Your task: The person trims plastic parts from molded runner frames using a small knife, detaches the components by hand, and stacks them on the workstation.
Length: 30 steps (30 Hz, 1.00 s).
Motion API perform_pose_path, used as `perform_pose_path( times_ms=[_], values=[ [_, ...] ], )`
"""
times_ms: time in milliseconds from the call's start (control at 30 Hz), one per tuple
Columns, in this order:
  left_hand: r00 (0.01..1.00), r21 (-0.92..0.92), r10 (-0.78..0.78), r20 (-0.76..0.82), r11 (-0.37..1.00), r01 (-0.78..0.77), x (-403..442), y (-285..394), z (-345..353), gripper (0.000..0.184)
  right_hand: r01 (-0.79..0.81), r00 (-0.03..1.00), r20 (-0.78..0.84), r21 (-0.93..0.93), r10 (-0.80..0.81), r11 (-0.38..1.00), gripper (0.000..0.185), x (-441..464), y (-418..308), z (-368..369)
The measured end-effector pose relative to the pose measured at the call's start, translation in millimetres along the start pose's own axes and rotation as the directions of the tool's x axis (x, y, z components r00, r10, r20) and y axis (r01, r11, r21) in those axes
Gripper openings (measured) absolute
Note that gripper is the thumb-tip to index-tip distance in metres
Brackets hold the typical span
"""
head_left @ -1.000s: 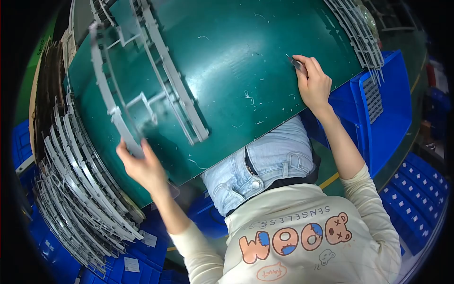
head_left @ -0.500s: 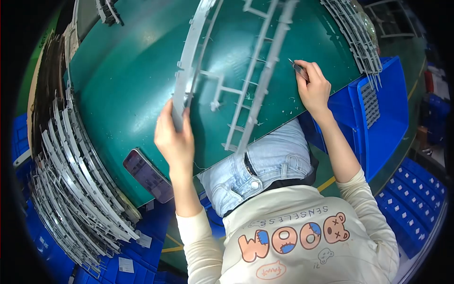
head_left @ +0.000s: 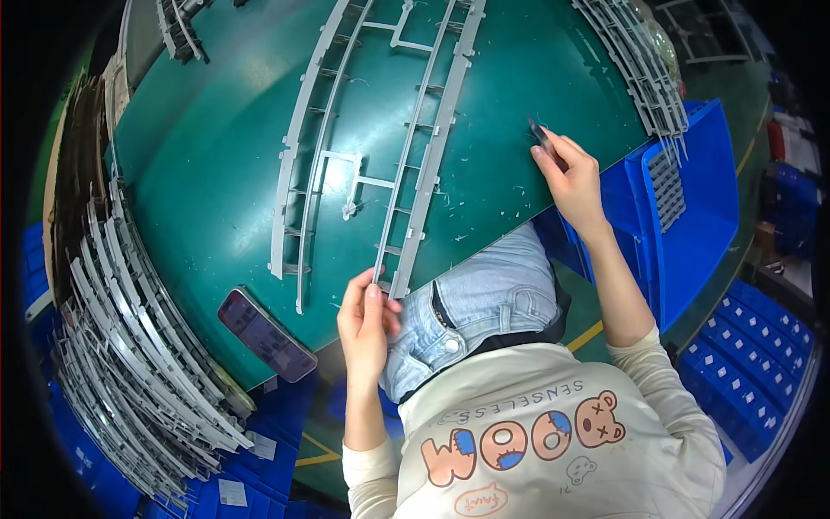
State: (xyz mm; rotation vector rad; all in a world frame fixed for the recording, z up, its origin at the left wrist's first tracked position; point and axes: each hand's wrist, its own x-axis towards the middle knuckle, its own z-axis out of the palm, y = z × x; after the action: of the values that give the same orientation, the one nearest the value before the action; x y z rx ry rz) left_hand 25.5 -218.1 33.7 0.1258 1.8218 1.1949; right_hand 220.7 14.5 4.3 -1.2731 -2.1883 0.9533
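Note:
A grey moulded plastic frame lies lengthwise on the green table, with two long, slightly curved ladder-like strips joined by thin runners. At the near end of its right strip, my left hand pinches the plastic between thumb and fingers. My right hand is closed round a slim dark tool with a pointed tip, like a small craft knife. It is held right of the frame, apart from it, above the table. The frame's far end runs out of view at the top.
Scraps of plastic dot the green table. A phone lies at its near left corner. Grey strips are piled at the left, and more lie at the right edge. Blue bins stand at the right.
The frame has shifted left and towards me and now rests still on the table. My left hand has moved from its left strip to the right strip's end. My right hand stays nearly in place.

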Motion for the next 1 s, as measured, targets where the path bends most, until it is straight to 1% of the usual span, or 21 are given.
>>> perform_pose_path(
  times_ms=[33,100,133,200,267,300,333,367,433,500,533,600,667,800,933,1000],
  values=[
    [0.999,-0.106,-0.022,0.048,0.994,0.027,1,-2,2,0.016,-0.109,0.994,0.042,0.072,0.106,0.991,0.03,-1,-5,-1],
    [0.987,-0.313,-0.049,0.152,0.945,0.095,2,-6,6,0.013,-0.324,0.943,0.145,0.194,0.3,0.926,0.033,-5,-17,-4],
    [0.987,-0.315,-0.048,0.153,0.944,0.095,2,-7,8,0.013,-0.327,0.939,0.167,0.178,0.299,0.928,0.033,-6,-26,-5],
    [0.994,-0.09,0.106,-0.021,0.99,-0.107,3,-8,12,0.01,-0.327,0.936,0.188,0.16,0.296,0.932,0.033,-11,-36,1],
    [0.944,0.17,0.294,-0.15,0.948,-0.268,5,-10,15,0.008,-0.082,0.995,0.069,0.108,0.075,0.991,0.033,-18,-40,12],
    [0.944,0.168,0.295,-0.147,0.948,-0.27,7,-12,15,0.008,-0.082,0.989,0.131,0.084,0.071,0.993,0.033,-19,-47,12],
    [0.885,0.28,0.432,-0.173,0.883,-0.376,11,-16,15,0.008,-0.081,0.979,0.192,0.059,0.068,0.995,0.034,-21,-55,12],
    [0.807,0.391,0.562,-0.183,0.795,-0.464,15,-21,14,0.008,-0.08,0.98,0.189,0.055,0.069,0.995,0.034,-25,-60,16],
    [0.602,0.594,0.784,-0.148,0.557,-0.58,24,-27,12,0.008,0.171,0.962,0.206,0.048,-0.177,0.984,0.032,-34,-67,29],
    [0.587,0.586,0.796,-0.146,0.548,-0.597,27,-31,10,0.009,0.399,0.905,0.174,-0.029,-0.388,0.917,0.028,-43,-71,46],
    [0.571,0.581,0.807,-0.148,0.538,-0.611,28,-33,10,0.01,0.4,0.905,0.172,-0.04,-0.388,0.916,0.028,-46,-76,52],
    [0.537,0.569,0.83,-0.154,0.518,-0.638,29,-36,10,0.012,0.532,0.846,0.132,-0.133,-0.517,0.836,0.024,-51,-87,62],
    [0.53,0.567,0.833,-0.156,0.515,-0.643,31,-41,8,0.013,0.556,0.829,0.165,-0.125,-0.535,0.822,0.025,-55,-92,69],
    [0.518,0.585,0.842,-0.15,0.498,-0.64,32,-46,6,0.014,0.552,0.831,0.172,-0.139,-0.529,0.822,0.024,-59,-98,73],
    [0.462,0.635,0.877,-0.132,0.433,-0.64,32,-45,8,0.016,0.551,0.829,0.209,-0.153,-0.518,0.82,0.023,-64,-90,78],
    [0.464,0.636,0.877,-0.128,0.431,-0.64,32,-44,9,0.016,0.546,0.834,0.199,-0.168,-0.514,0.821,0.023,-63,-88,75]
  ],
)
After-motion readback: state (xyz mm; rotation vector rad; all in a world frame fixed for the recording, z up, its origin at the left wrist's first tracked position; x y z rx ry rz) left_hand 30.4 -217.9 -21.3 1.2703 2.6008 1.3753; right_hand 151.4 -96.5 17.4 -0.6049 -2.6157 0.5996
